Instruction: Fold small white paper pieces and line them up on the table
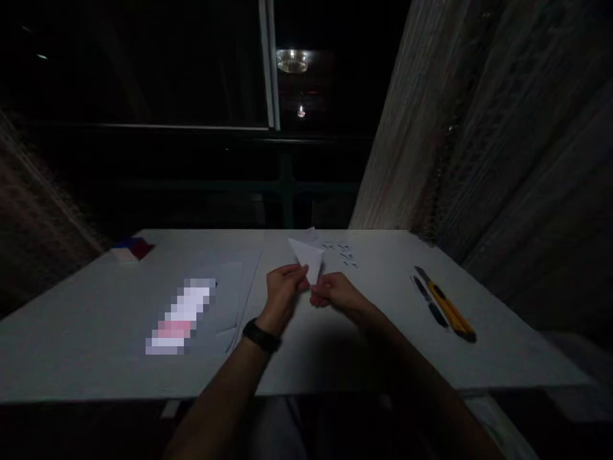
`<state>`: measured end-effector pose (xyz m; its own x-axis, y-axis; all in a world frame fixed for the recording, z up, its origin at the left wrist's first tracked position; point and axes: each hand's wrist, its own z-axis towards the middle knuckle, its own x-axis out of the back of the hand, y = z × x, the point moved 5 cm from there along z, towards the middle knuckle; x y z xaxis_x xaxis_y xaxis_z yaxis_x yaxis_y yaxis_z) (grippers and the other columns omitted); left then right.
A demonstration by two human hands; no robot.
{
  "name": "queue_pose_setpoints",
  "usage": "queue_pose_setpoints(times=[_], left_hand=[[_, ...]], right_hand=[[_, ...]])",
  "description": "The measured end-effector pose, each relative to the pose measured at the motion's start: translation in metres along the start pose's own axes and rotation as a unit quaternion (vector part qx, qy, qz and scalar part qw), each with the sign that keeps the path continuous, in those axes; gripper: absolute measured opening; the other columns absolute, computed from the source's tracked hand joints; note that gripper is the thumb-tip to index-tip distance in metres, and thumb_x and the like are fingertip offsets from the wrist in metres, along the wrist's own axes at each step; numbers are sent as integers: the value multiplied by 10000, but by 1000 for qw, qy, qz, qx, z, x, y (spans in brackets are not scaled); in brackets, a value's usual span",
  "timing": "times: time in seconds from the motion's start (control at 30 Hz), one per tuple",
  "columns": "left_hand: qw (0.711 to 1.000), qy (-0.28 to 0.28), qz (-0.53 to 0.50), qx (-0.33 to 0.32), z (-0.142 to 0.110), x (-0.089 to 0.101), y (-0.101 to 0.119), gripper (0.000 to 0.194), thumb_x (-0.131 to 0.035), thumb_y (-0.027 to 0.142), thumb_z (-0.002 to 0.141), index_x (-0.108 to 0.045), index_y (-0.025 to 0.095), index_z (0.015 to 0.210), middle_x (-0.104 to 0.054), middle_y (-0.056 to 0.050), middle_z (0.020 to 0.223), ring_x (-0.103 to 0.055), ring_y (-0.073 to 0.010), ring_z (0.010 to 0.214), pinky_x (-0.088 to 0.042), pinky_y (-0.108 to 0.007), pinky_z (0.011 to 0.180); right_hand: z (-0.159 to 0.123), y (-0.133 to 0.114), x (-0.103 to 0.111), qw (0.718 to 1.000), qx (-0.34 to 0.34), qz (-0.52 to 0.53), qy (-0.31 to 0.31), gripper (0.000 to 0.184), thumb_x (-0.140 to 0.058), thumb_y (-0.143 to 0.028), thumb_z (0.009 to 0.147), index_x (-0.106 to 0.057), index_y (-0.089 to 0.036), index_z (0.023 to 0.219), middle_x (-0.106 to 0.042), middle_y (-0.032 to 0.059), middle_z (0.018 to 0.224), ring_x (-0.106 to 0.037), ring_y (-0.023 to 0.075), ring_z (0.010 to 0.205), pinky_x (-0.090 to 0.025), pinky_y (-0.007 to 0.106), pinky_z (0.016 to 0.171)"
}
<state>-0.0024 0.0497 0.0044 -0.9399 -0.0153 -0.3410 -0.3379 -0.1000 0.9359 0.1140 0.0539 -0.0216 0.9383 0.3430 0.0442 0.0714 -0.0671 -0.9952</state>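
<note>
A small folded piece of white paper [309,257], pointed like a triangle, is held up just above the white table [96,332]. My left hand [282,295], with a black band on its wrist, pinches the paper's lower left side. My right hand [335,292] pinches its lower right tip. Both hands have their fingers closed on the paper at the middle of the table.
A yellow utility knife [453,313] and a dark pen [428,301] lie at the right of the table. Flat sheets of paper [225,300] lie at the left, a red and blue object [134,249] at the far left corner. Small paper scraps [345,254] lie behind the hands. A curtain [479,128] hangs at the right.
</note>
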Motion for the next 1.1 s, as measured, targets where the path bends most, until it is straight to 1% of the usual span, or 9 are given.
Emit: queue_pose_setpoints(times=[0.13, 0.23, 0.37, 0.47, 0.57, 0.63, 0.7, 0.87, 1.1], left_hand=[[1000, 20, 17, 2, 2, 3, 0, 261, -727, 306, 548, -578, 92, 565, -498, 15, 458, -415, -46, 401, -309, -173, 404], [998, 48, 29, 9, 3, 5, -1, 279, -749, 291, 509, -607, 82, 628, -530, 2, 480, -456, -62, 425, -353, -180, 429], [997, 65, 27, 12, 4, 7, -2, 306, -757, 283, 493, -625, 80, 680, -563, -8, 513, -498, -78, 455, -402, -193, 463], [997, 73, 33, 9, 6, 9, -3, 318, -762, 279, 482, -632, 76, 688, -571, -8, 510, -502, -78, 447, -408, -194, 459], [997, 67, 35, 14, 6, 8, -4, 328, -766, 273, 472, -636, 76, 699, -603, -27, 549, -542, -100, 479, -438, -211, 488], [998, 54, 36, 22, 5, 5, -5, 325, -767, 264, 472, -637, 76, 703, -630, -49, 599, -572, -119, 517, -459, -227, 516], [998, 47, 43, 26, 3, 3, -5, 321, -766, 257, 476, -637, 75, 707, -639, -57, 614, -579, -123, 527, -464, -228, 522], [997, 47, 60, 27, 1, 3, -3, 342, -774, 261, 465, -635, 69, 711, -631, -53, 579, -564, -111, 500, -457, -217, 506], [998, 37, 41, 30, 3, 3, -5, 351, -784, 267, 445, -637, 73, 697, -631, -53, 575, -568, -114, 495, -463, -220, 500]], right_hand=[[-1, -1, -1, 1000, -1, 1, 1, 359, -682, -444, 556, -487, -143, 569, -626, 26, 500, -569, 114, 427, -429, 218, 435], [-1, 0, -2, 1000, 0, 3, 1, 318, -682, -400, 573, -499, -140, 570, -642, 42, 535, -589, 125, 461, -437, 221, 447], [1, 3, -1, 999, 1, -8, 46, 282, -682, -346, 583, -491, -145, 534, -598, 8, 453, -534, 100, 386, -404, 209, 409], [1, -1, 2, 997, 30, -22, 71, 245, -689, -322, 584, -535, -134, 553, -614, 17, 488, -552, 102, 427, -407, 203, 429], [0, -7, 9, 997, 42, -17, 68, 254, -717, -333, 556, -578, -123, 585, -629, 28, 515, -571, 109, 463, -413, 199, 449], [-1, -10, 17, 995, 37, 1, 92, 285, -720, -364, 551, -580, -117, 567, -624, 29, 498, -550, 93, 427, -409, 192, 438], [-1, -10, 22, 995, 22, 11, 101, 311, -728, -381, 535, -569, -114, 529, -621, 34, 485, -539, 88, 404, -413, 191, 425], [1, -6, 23, 995, 10, 21, 99, 316, -743, -370, 519, -558, -115, 493, -630, 49, 487, -554, 99, 400, -436, 193, 417], [0, -5, 23, 994, -2, 50, 97, 306, -757, -351, 500, -565, -113, 492, -632, 48, 490, -579, 109, 432, -463, 196, 443]])
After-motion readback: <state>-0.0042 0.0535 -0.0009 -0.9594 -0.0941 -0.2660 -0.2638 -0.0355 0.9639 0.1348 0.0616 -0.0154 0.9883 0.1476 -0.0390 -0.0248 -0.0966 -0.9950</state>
